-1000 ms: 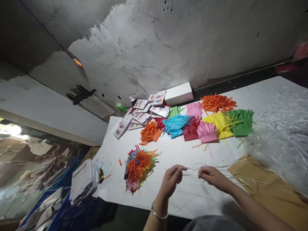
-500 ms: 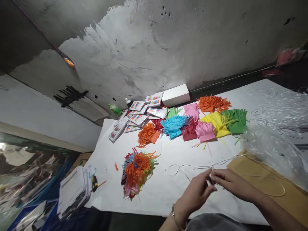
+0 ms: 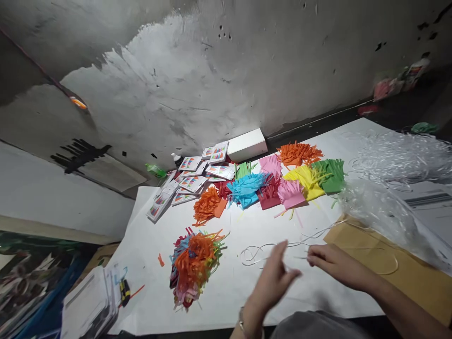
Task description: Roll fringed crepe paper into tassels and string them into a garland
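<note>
My right hand (image 3: 330, 264) is closed in a pinch, and a short end of white cord pokes out leftward from its fingertips. To its left my left hand (image 3: 271, 280) is open, thumb and fingers apart, slightly blurred, with nothing seen in it. Beyond the left hand, loops of the white cord (image 3: 251, 254) lie on the white table (image 3: 148, 301); the cord runs right, over brown paper (image 3: 356, 240). A pile of mixed fringed paper tassels (image 3: 196, 263), orange on top, lies left of my hands.
Fringed paper bundles, such as a blue one (image 3: 247, 190) and a yellow one (image 3: 307, 181), lie across the table's middle. Behind stand packaged cards (image 3: 192, 183) and a white box (image 3: 247, 143). Clear plastic (image 3: 381, 212) and a cord heap (image 3: 402, 155) are right; a cutter (image 3: 125, 292) is left.
My left hand has moved left, away from my right hand, and its fingers have opened. The right hand keeps its pinch. The camera view has shifted to the right.
</note>
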`<act>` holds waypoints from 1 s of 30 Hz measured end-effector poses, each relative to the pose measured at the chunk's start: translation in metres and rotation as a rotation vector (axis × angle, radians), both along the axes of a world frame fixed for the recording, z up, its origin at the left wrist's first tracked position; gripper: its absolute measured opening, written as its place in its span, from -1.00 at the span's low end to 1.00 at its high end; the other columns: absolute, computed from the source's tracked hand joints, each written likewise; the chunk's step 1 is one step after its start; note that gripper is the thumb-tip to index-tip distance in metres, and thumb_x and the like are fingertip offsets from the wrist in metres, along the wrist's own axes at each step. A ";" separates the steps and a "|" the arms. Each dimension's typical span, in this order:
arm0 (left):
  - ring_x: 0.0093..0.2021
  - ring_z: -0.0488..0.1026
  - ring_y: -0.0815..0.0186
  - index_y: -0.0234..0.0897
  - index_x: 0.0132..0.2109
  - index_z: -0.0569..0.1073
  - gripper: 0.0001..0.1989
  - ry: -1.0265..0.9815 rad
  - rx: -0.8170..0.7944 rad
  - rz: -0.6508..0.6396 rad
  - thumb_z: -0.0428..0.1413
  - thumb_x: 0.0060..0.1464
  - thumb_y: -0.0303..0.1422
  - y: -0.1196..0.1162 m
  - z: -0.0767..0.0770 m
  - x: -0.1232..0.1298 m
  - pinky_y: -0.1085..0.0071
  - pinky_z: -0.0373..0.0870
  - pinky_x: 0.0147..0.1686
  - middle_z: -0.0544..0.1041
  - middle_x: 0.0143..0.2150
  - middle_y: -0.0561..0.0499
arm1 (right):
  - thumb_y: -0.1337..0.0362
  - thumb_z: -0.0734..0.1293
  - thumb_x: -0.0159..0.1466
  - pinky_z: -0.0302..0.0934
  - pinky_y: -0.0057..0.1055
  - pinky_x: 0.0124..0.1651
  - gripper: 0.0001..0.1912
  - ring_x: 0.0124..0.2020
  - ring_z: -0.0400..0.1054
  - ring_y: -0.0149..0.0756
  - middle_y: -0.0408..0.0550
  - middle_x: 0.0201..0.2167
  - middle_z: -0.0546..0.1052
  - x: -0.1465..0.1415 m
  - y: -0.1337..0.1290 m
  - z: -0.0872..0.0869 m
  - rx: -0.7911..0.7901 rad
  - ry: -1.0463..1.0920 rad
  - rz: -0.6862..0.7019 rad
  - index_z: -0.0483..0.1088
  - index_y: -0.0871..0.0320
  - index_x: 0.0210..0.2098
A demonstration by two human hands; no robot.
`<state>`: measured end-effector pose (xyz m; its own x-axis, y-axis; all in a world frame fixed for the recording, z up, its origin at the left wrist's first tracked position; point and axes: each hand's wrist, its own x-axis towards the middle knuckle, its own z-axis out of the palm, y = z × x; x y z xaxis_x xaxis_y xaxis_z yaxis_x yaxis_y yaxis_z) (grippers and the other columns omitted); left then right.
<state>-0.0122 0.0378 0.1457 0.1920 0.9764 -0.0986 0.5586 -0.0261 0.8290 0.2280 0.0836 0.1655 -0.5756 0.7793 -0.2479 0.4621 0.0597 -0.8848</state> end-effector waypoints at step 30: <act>-0.73 0.00 0.59 -0.30 -0.36 0.40 -0.69 -0.919 -0.113 1.113 0.29 -0.11 -0.19 0.003 -0.102 -0.123 0.67 -0.12 -0.76 0.12 -0.67 0.29 | 0.11 0.58 0.01 0.09 -0.45 -0.61 -0.60 -0.58 0.19 -0.46 -0.01 -0.41 0.50 0.164 0.004 0.030 -0.047 0.768 -1.097 0.56 0.15 -0.21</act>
<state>-0.1348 0.0403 0.0434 -0.6107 0.6544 -0.4459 -0.4758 0.1469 0.8672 0.3917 0.0876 0.1952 0.3331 0.9245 -0.1853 -0.3602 -0.0569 -0.9311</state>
